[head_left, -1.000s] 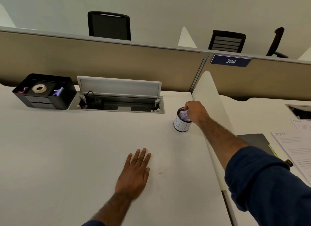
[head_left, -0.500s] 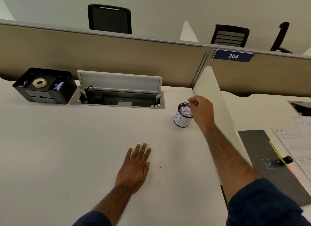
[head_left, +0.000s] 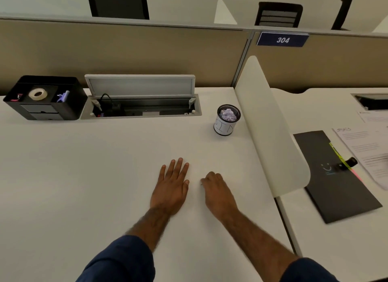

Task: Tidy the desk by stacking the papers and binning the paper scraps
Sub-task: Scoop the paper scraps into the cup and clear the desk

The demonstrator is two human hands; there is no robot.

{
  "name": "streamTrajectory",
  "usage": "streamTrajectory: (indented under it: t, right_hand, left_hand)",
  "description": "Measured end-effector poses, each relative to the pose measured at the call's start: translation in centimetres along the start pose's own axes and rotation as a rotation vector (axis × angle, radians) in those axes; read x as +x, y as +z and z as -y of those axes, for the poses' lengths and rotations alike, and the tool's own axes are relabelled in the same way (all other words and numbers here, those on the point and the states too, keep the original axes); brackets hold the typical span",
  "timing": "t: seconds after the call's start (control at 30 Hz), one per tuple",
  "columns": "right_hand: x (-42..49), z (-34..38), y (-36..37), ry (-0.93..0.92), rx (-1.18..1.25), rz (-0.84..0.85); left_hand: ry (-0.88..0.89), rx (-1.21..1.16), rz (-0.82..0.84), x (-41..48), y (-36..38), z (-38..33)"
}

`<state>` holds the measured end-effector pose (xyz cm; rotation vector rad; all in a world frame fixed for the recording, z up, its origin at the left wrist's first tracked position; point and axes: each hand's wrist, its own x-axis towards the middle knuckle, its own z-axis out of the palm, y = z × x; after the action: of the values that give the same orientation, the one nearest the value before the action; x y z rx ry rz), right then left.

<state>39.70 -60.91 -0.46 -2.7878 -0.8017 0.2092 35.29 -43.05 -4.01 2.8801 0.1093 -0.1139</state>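
A small mesh cup labelled BIN (head_left: 224, 127) stands on the white desk (head_left: 84, 176) near the white divider, with crumpled paper scraps (head_left: 228, 114) inside it. My left hand (head_left: 171, 188) lies flat on the desk, palm down, fingers spread. Beside it, my right hand (head_left: 218, 192) rests on the desk with fingers curled under; nothing shows in it. Printed papers (head_left: 365, 149) lie on the neighbouring desk at the far right, partly over a dark folder (head_left: 336, 180).
A black organiser (head_left: 45, 97) with a tape roll sits at the back left. An open cable tray (head_left: 142, 107) with its lid raised runs along the back. A white curved divider (head_left: 270, 130) separates the two desks. A black clip (head_left: 346, 163) lies on the folder.
My right hand has left the bin and drawn back to the desk next to my left hand. The scraps stay in the bin. My left hand has not moved.
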Motion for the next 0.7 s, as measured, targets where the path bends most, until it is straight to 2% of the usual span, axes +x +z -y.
streamTrajectory:
  t: [0.1,0.2,0.27,0.33,0.47,0.7]
  right_hand:
    - [-2.0,0.3,0.4,0.057,0.066,-0.017]
    - [-4.9,-0.5,0.2,0.344,0.040,0.026]
    - [-7.2,-0.3,1.1,0.436,-0.029,0.087]
    - [-8.5,0.8,2.0,0.440,-0.096,0.094]
    - [-6.5,3.2,3.7,0.448,-0.118,0.063]
    - [-2.1,6.6,3.6,0.319,-0.105,0.040]
  left_hand:
    - [0.006,-0.006,0.010,-0.1,-0.2,0.1]
    - [0.018,-0.011,0.047,0.1,-0.4,0.2]
    - [0.043,-0.011,0.063,0.1,-0.6,0.3]
    - [0.048,0.011,0.063,-0.1,-0.8,1.1]
    - [-0.075,0.022,0.004,-1.8,-0.9,3.9]
    - [-0.050,-0.003,0.003,-2.4,-1.0,4.9]
